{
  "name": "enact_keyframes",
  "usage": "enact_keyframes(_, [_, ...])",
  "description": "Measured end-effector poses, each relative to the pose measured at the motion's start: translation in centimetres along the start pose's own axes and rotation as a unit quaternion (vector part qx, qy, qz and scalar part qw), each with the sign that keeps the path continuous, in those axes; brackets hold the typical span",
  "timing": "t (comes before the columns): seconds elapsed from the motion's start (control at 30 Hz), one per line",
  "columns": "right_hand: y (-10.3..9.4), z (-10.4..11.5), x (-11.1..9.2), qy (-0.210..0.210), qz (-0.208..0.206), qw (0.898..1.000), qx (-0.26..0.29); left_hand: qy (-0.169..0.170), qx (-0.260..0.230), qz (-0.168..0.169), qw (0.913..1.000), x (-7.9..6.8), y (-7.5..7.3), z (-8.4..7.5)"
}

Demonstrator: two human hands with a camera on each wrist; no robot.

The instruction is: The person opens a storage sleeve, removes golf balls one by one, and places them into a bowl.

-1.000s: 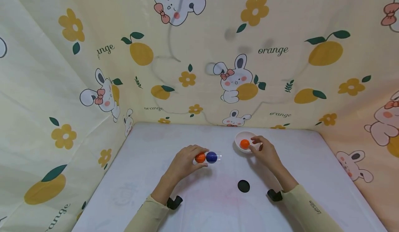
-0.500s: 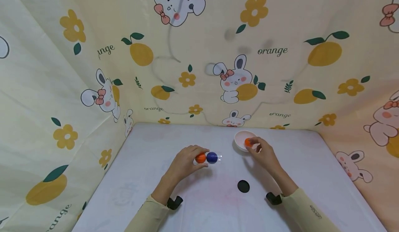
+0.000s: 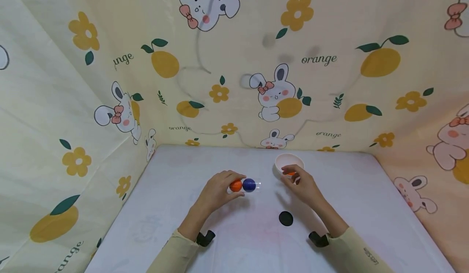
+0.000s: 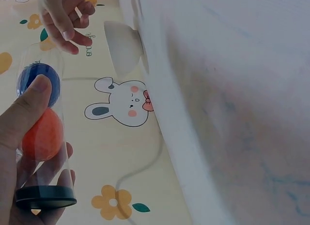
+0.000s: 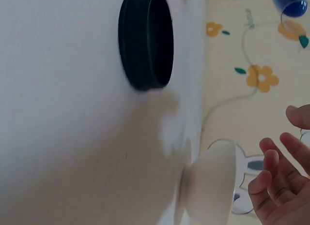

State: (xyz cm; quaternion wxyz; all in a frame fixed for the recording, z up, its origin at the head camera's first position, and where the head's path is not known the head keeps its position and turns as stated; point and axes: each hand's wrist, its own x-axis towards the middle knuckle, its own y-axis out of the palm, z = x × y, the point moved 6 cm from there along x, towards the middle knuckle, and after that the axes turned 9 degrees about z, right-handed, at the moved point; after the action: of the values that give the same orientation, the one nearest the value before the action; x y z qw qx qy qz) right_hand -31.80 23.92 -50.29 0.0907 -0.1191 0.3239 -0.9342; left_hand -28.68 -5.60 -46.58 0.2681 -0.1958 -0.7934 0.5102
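Note:
My left hand (image 3: pixel 216 188) grips a clear tube (image 4: pixel 51 174) with a black cap on its lower end. Inside it sit an orange ball (image 3: pixel 235 186) and a blue ball (image 3: pixel 249 185), one against the other. The left thumb lies across the blue ball in the left wrist view. Above the near side of a white bowl (image 3: pixel 281 159) hovers my right hand (image 3: pixel 302 185), fingers loosely bent. A second orange ball (image 3: pixel 291 174) shows in part behind those fingers in the head view. Both wrist views show no ball between the right thumb and fingers.
A round black lid (image 3: pixel 286 219) lies hollow side up on the white table (image 3: pixel 238 240), in front of the bowl. Patterned cloth (image 3: pixel 227 40) hangs behind the table and along both sides.
The right fingers were on the second orange ball at the bowl half a second ago. Since then the right hand has shifted left and nearer. The left hand and tube have hardly moved.

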Motion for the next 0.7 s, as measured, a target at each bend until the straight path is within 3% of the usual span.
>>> enact_keyframes(0.27, [1.1,2.1,-0.4,-0.047,0.017,0.998,0.030,0.001,0.000,-0.003,1.0000,0.0,-0.1,-0.1])
enact_keyframes(0.7, [2.7,4.1,-1.0,-0.063,0.069,0.993,0.067,0.010,-0.006,-0.011,0.9999,0.1,-0.2,-0.1])
